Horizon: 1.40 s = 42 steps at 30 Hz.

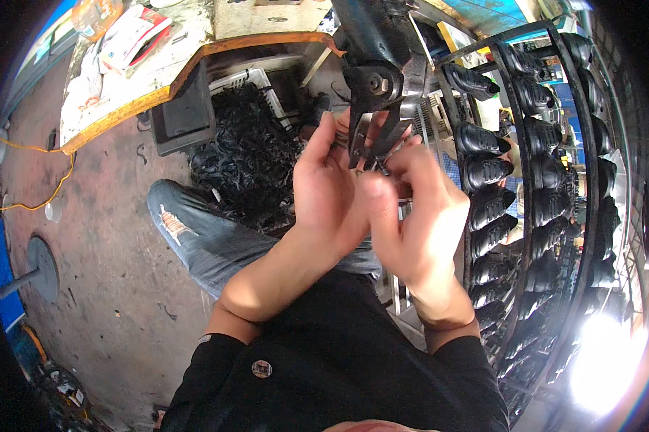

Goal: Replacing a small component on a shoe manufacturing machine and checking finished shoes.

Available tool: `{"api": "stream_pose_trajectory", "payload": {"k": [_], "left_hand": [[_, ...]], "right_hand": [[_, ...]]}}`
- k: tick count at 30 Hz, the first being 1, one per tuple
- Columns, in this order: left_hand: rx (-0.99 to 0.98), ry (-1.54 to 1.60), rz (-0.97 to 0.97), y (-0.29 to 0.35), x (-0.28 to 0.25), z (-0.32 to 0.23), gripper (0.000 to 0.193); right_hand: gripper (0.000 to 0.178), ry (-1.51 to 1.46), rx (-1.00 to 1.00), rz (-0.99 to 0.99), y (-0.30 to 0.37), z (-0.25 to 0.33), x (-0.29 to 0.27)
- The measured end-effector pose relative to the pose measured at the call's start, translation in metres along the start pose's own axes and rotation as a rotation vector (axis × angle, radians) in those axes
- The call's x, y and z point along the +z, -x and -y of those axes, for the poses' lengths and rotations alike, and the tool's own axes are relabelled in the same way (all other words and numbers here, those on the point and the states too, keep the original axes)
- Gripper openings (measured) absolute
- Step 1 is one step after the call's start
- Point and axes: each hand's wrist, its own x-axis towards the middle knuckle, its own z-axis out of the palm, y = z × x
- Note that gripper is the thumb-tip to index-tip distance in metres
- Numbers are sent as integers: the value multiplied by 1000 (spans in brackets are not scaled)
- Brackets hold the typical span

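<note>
Both hands work at the nose of a black machine head [375, 72]. Left hand [324, 183] lies open-palmed against the workpiece, fingers extended; right hand [411, 209] has its fingers pinched on a small metal piece [373, 167] just under the machine's tip. Judged step: seating or adjusting that piece; next calls for fine fingertip alignment. Behind: a cluttered surface [137, 93], a crate of black scraps [249, 137], a rack of black shoes [533, 165], and a stained floor [101, 245].

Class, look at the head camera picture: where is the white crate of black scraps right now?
The white crate sits upper centre in the head view, on the floor under the orange-edged workbench, just left of the left hand and above the person's jeans-clad knee.
</note>
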Motion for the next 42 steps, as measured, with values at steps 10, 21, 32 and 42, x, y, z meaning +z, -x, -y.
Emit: {"api": "stream_pose_trajectory", "payload": {"k": [10,21,32,42], "left_hand": [[-12,52,-11,2,3,1,59],[71,8,-95,-2,2,2,57],[-10,27,27,1,-4,-2,56],[33,21,-69,0,0,2,60]], "right_hand": [[22,142,-42,-16,7,-2,6],[20,199,-71,68,2,-5,1],[21,31,38,-10,10,0,4],[18,166,-37,72,1,-3,0]]}}
